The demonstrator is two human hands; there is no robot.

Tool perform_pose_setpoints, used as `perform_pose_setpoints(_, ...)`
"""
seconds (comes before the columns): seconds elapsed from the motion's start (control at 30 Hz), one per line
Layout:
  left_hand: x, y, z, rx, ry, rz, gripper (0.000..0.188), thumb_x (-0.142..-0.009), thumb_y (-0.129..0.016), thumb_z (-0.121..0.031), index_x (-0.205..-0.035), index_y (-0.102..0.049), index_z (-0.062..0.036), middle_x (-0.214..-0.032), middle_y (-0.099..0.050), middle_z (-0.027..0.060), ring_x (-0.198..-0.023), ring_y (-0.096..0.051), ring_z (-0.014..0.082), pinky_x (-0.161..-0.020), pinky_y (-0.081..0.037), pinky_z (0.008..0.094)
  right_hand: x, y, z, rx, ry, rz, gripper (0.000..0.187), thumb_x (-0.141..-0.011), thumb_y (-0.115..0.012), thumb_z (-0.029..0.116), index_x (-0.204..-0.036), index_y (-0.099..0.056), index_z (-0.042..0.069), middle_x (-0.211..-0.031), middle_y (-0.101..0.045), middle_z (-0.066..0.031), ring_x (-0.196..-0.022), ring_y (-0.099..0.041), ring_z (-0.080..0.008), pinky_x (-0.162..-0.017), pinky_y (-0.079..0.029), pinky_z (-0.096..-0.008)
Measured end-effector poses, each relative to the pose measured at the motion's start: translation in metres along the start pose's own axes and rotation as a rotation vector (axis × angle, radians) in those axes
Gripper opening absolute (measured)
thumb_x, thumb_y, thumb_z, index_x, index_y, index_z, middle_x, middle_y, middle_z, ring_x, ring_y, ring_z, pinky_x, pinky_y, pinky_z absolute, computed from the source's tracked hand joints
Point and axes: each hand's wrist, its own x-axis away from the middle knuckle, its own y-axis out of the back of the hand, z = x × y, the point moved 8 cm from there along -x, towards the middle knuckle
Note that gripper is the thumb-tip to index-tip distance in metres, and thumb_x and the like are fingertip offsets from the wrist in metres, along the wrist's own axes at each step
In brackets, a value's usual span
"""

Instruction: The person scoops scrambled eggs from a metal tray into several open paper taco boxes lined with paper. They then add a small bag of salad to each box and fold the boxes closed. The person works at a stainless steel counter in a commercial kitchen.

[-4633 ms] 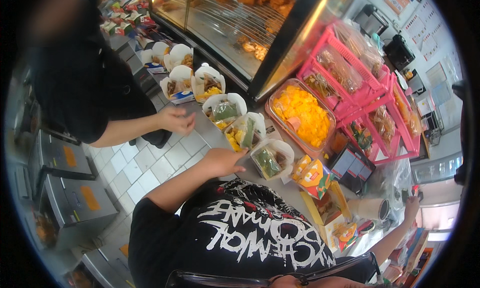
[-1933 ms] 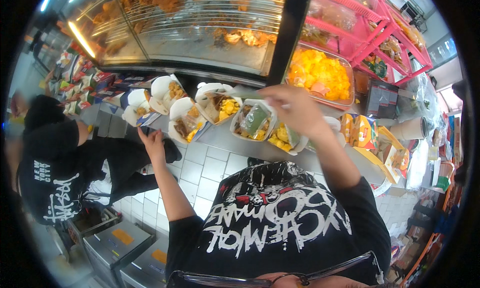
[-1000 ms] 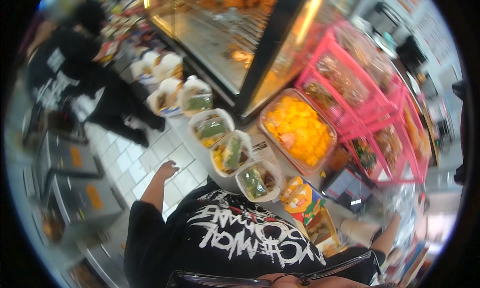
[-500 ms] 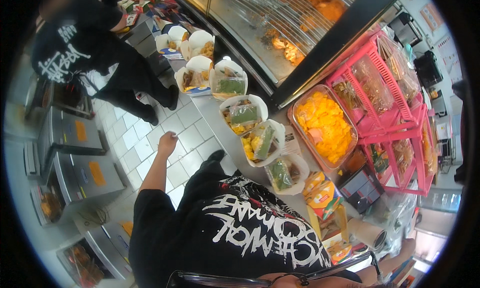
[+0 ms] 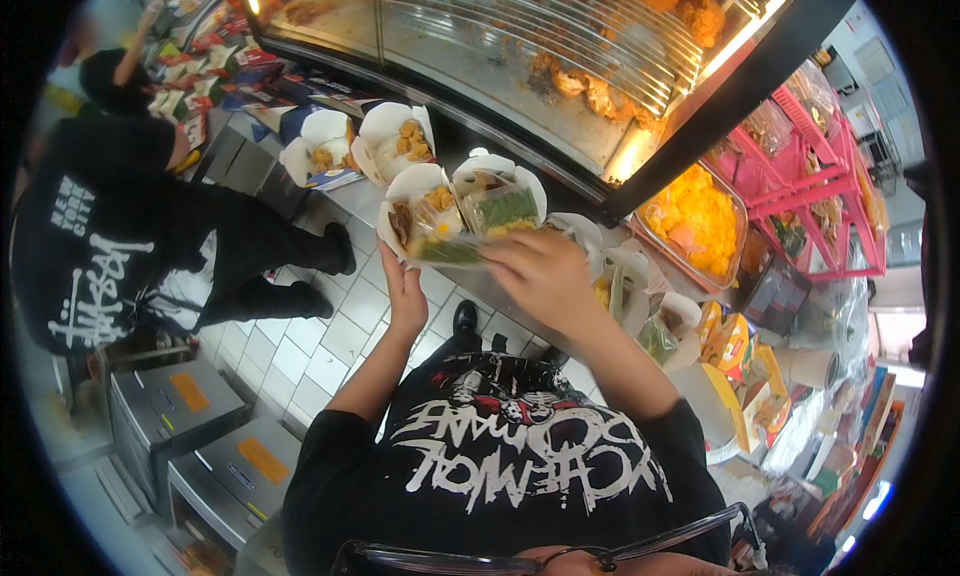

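Note:
My right hand [image 5: 545,276] pinches a clear packet with green contents [image 5: 447,252], low over the near edge of an open white takeaway box [image 5: 402,191]. That box holds brown and yellow food and a small clear bag. Below the same box, my left hand [image 5: 403,288] grips its near side; some of its fingers are hidden. Just right stands another open box [image 5: 530,181] with a green packet [image 5: 500,212] inside. Further boxes, partly behind my right arm, include one with a green packet [image 5: 657,338]. Two boxes of fried pieces [image 5: 412,141] stand beyond.
A heated glass cabinet [image 5: 450,51] with fried food lines the counter's far side. A tub of yellow food [image 5: 690,221] and pink baskets [image 5: 825,166] stand right. At left, a person in black [image 5: 110,226] works by many red cartons. Grey units [image 5: 175,401] stand lower left.
Both hands have come to the boxes: my left from over the floor, my right from the far right. My right hand now has a green packet. The view has shifted left.

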Motion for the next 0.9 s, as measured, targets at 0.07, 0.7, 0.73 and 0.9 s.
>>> perform_pose_setpoints(0.07, -0.004, 0.006, 0.003, -0.262, 0.0, 0.036, 0.066, -0.092, -0.038, -0.015, -0.15, -0.013, 0.0045, -0.157, -0.012, 0.0214, -0.146, -0.012, 0.0313, -0.118, -0.01, 0.0373, -0.019, -0.051, 0.002, 0.317, 0.002, 0.154, 0.029, -0.074, -0.07, 0.012, -0.102, -0.069, 0.01, -0.102, -0.067, -0.0077, -0.09, -0.064, -0.0265, -0.08, -0.051, -0.0377)
perform_pose_setpoints(0.7, 0.201, -0.214, -0.028, -0.478, -0.305, 1.411, 0.039, -0.088, -0.06, -0.015, -0.12, -0.051, 0.0066, -0.119, -0.054, 0.0222, -0.116, -0.05, 0.0348, -0.1, -0.039, 0.042, 0.332, 0.109, -0.071, 0.58, -0.63, -0.231, 0.023, -0.066, -0.079, 0.023, -0.086, -0.069, 0.02, -0.094, -0.05, -0.0064, -0.092, -0.05, -0.028, -0.077, -0.042, -0.0432)
perform_pose_setpoints(0.73, 0.211, -0.226, -0.025, -0.475, -0.268, 1.316, 0.046, -0.089, -0.059, -0.016, -0.126, -0.045, 0.0073, -0.124, -0.051, 0.0237, -0.119, -0.048, 0.0362, -0.103, -0.037, 0.0423, 0.337, 0.107, -0.063, 0.585, -0.585, -0.247, 0.021, -0.066, -0.079, 0.025, -0.084, -0.069, 0.02, -0.093, -0.05, -0.0061, -0.093, -0.05, -0.0284, -0.078, -0.041, -0.0441)
perform_pose_setpoints(0.9, 0.227, -0.259, -0.003, -0.348, -0.104, 0.909, 0.065, -0.096, -0.051, -0.02, -0.144, -0.019, 0.0072, -0.146, -0.03, 0.0265, -0.133, -0.035, 0.0381, -0.111, -0.026, 0.0408, 0.385, 0.137, -0.04, 0.338, -0.49, -0.542, 0.084, -0.054, -0.087, 0.047, -0.127, -0.059, 0.018, -0.12, -0.05, -0.0145, -0.113, -0.048, -0.0349, -0.099, -0.037, -0.0455)
